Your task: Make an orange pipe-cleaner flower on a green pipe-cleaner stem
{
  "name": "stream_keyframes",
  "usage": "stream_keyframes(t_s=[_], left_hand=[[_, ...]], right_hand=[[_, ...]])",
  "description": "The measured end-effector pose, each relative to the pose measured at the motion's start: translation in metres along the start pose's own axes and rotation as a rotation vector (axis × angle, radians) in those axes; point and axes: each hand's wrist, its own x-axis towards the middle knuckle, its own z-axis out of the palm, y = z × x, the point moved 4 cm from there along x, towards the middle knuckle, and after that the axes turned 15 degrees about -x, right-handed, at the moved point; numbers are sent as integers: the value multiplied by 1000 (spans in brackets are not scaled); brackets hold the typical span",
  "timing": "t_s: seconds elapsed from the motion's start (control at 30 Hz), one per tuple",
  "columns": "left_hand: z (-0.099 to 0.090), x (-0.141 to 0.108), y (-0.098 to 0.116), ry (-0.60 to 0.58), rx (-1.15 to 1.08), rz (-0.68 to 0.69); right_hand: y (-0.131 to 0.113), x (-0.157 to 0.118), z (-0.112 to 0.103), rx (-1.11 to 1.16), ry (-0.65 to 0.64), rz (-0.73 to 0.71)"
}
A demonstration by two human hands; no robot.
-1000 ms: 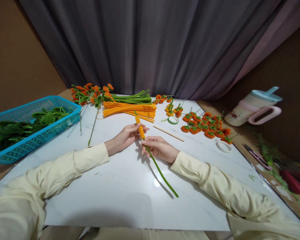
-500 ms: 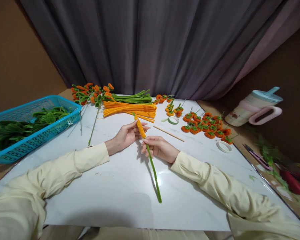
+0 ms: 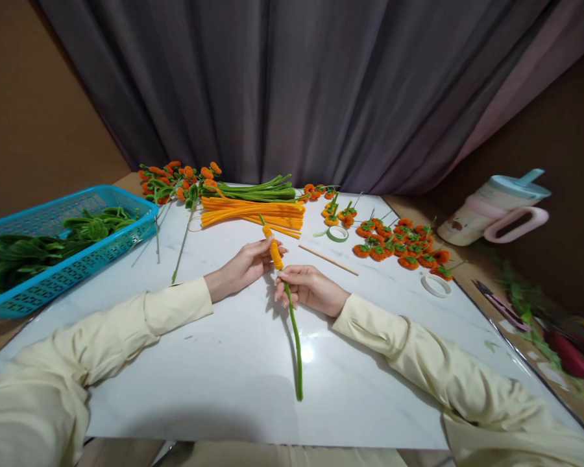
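Green stem (image 3: 296,344): tail swung leftward, lower centre | my left hand (image 3: 241,269): fingers pinching orange coil (image 3: 276,257), seemingly steadying | my right hand (image 3: 318,290): fingers clamped on stem

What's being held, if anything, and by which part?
A fuzzy green stem with a fuzzy orange wrap near one end: left hand on the wrap, right hand on the green just below.

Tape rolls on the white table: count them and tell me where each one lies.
2. The green roll lies just beyond the wooden stick; the white roll lies toward the right edge, on the near side of the orange flowers. Others may be hidden.
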Motion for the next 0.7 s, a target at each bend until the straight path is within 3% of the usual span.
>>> stream_keyframes(t_s=[0.7], left_hand=[[-2,0,0,50,58,-16]], right_hand=[[1,0,1,-19,0,5]])
